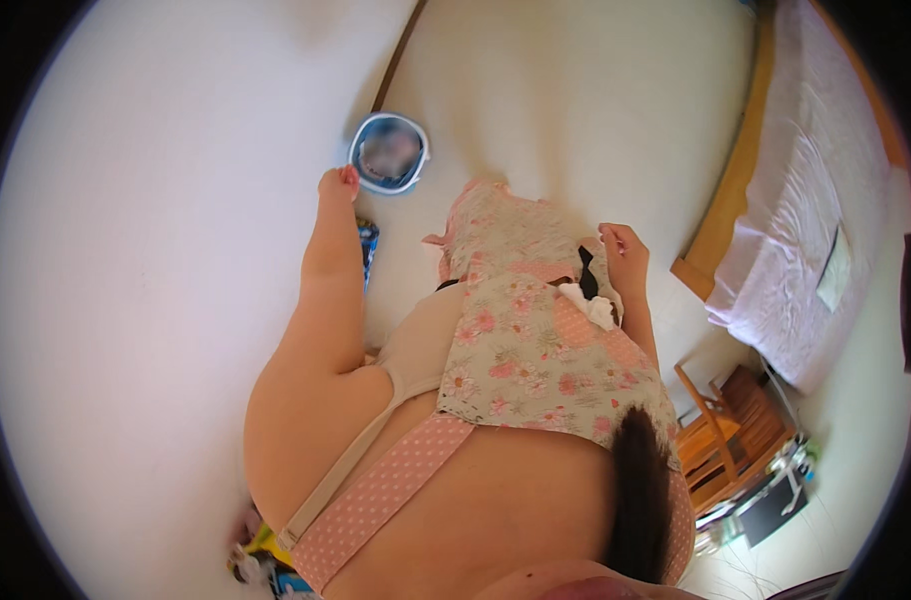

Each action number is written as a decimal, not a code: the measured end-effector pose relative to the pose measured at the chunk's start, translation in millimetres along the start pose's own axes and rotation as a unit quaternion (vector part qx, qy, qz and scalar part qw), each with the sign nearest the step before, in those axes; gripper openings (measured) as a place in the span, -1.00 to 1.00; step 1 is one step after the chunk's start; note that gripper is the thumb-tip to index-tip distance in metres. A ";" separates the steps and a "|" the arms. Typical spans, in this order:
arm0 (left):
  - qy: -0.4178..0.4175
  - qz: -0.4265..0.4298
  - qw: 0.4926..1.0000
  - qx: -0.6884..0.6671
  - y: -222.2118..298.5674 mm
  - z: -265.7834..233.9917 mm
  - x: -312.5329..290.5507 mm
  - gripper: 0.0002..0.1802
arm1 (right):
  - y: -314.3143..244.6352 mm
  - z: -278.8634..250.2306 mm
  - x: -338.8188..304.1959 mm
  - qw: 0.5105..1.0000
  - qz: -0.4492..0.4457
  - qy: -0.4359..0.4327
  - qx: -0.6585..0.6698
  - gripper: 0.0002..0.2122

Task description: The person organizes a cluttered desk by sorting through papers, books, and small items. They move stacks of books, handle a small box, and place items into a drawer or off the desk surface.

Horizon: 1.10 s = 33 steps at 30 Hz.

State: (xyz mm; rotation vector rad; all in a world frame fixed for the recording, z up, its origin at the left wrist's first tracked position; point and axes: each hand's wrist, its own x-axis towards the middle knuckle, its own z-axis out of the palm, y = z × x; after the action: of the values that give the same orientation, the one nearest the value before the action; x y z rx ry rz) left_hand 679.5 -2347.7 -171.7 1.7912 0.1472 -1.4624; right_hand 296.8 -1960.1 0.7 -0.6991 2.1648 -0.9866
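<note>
Rounded blue plastic bucket with a white rim, seen in the head view; stands on the smooth pale floor, ahead of the body and just beside the left hand; contents too blurred to name, so hard to judge for weight; probably light and fairly stiff if little filled, heavier and apt to slop or tip if full of anything loose; best gripped at the rim, on two opposite sides, rather than by the smooth walls, likely slippery when wet.

On the left, fingers bent close to the near edge of the rim; cannot tell whether grasping it or merely alongside; on the right, near the floral apron with pink dotted trim, right hand with fingers curled inward and nothing visible in them; cannot tell whether clenched or loose.

Across the floor, behind the bucket, a narrow dark brown strip; by the left forearm, a blue patterned object, kind unclear; to the right, a wood-framed bed with a pale lilac sheet; nearer, a brown wooden chair; at lower left, partly hidden, a small yellow-and-blue jumble.
</note>
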 end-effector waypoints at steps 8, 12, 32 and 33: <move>-0.269 -0.101 0.935 0.210 -135.5 72.6 -52.3 -0.89 | 40.4 -7.1 -32.2 0.993 0.020 0.113 -0.001 -0.86; -0.423 -0.086 0.801 0.414 -243.3 104.1 -124.2 -0.84 | 66.7 -24.2 -56.3 0.982 0.028 0.188 0.001 -0.85; -0.727 0.116 -0.057 0.675 -694.9 27.1 -547.1 -0.77 | 298.5 -205.5 -345.0 0.702 0.337 0.603 0.175 -0.82; -0.727 0.180 -0.132 0.650 -709.4 24.2 -566.1 -0.77 | 311.8 -216.7 -345.0 0.693 0.344 0.606 0.185 -0.82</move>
State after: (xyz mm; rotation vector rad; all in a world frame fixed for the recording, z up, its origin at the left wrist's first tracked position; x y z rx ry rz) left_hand 89.9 -1670.5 -36.7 0.6241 2.0605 1.0401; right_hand 299.1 -1447.6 -21.6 1.2958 2.6503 -1.5525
